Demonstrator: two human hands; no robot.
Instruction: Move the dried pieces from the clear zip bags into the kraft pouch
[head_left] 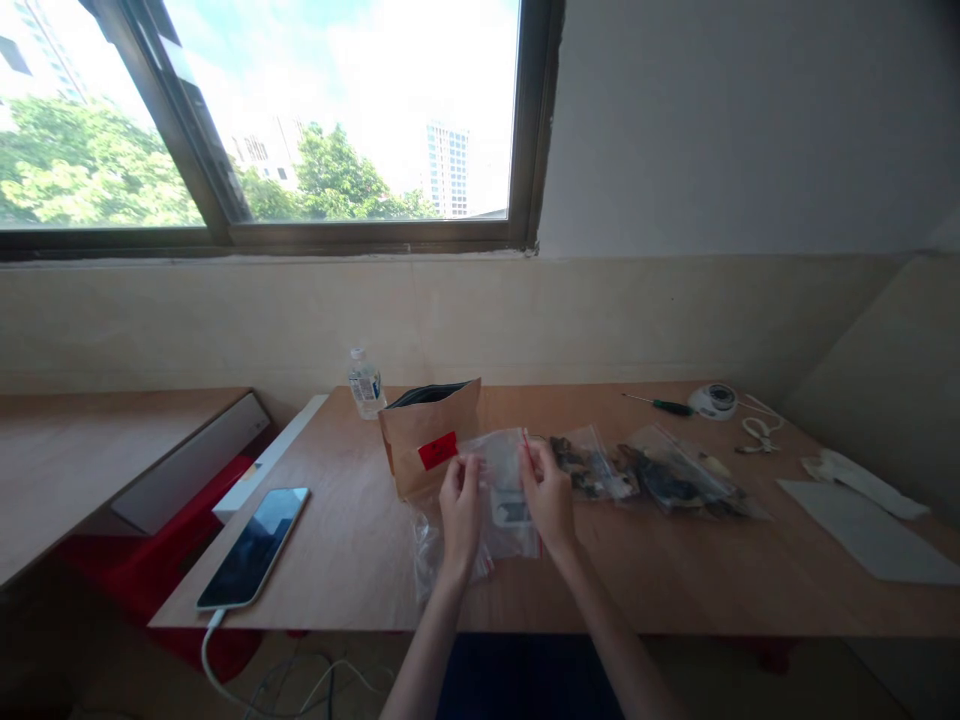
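Between my two hands a clear zip bag (501,465) with a red edge is held up, with a pale label or patch low on it. My left hand (460,500) pinches its left side. On the right, my right hand (547,490) grips the red-edged side between thumb and fingers. Another clear plastic bag (427,545) lies under and beside my left wrist. Just behind stands an open brown paper pouch (405,455) with a red label. Right of my right hand lie zip bags of dark dried pieces (592,465), (686,475).
A water bottle (366,385) stands at the back left. A phone (255,550) on a charging cable lies front left. Toward the right are a green screwdriver (672,407), a white dome camera (714,401), a tied cable (759,433) and a white sheet (870,530).
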